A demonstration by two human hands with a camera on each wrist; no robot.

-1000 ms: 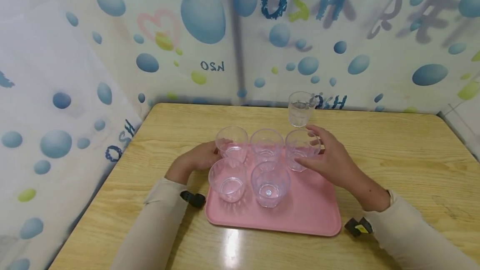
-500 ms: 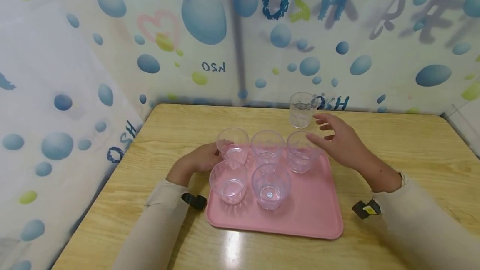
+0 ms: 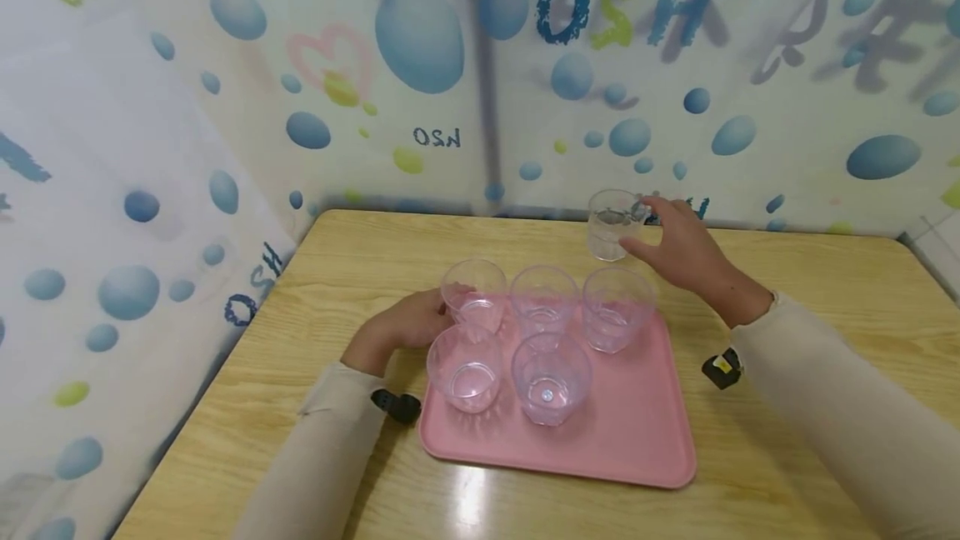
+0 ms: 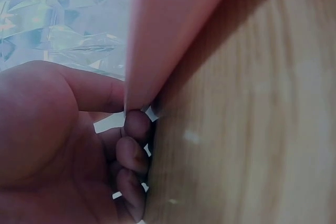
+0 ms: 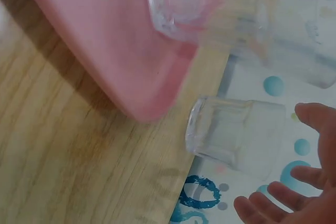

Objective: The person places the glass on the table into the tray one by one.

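Note:
My left hand [image 3: 415, 320] grips the far left side of a pink tray [image 3: 637, 436]. In the left wrist view the thumb lies over the tray's edge [image 4: 168, 24] and the fingertips curl beneath it. Several clear plastic cups stand on the tray, among them a front left cup [image 3: 465, 369] and a back right cup [image 3: 617, 311]. Behind the tray, a clear cup of water [image 3: 606, 232] stands on the table. My right hand [image 3: 678, 247] is spread beside that cup, thumb apart from the fingers. The right wrist view shows a gap between hand and cup [image 5: 226, 132].
Beneath everything is a wood-grain table [image 3: 375, 252]. Its far edge meets a white wall [image 3: 510, 148] printed with blue and green drops. The back middle cup [image 3: 543, 298] and front middle cup [image 3: 551, 377] stand near the tray's centre.
My right hand has moved away from the back right cup on the tray, up and back to the cup of water. My left hand stays at the tray's edge.

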